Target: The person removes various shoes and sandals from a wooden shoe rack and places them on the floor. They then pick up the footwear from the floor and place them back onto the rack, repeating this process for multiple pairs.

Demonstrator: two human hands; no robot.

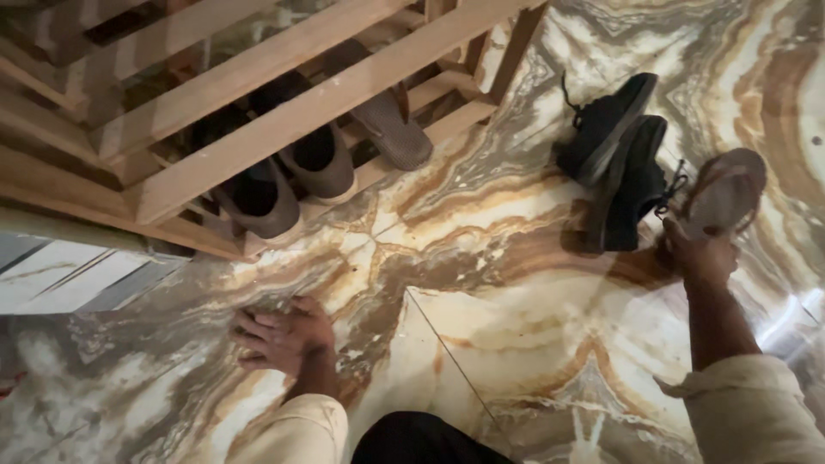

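Right hand (700, 256) out over the veined marble floor (516, 344), fingers closed around the near edge of a worn brown sandal (726, 193). Sandal lifted and tilted, sole side turned up toward the camera, far end pointing away from the wrist. Thing probably light and a bit flexible, flat sole, not fragile; dusty surface likely gives enough friction. Best place to grip seems the heel edge or the side rim, as held now, thumb on one face and fingers on the other, though exact pinch hard to see. Just beside it, touching or almost touching, pair of black sneakers (614, 150) with loose laces, lying on their sides. Left hand (279, 337) flat on the floor, fingers spread, holding nothing, well apart from the sandal. Further left, wooden shoe rack (258, 137) with grey slip-on shoes (288, 180) on the lowest shelf.
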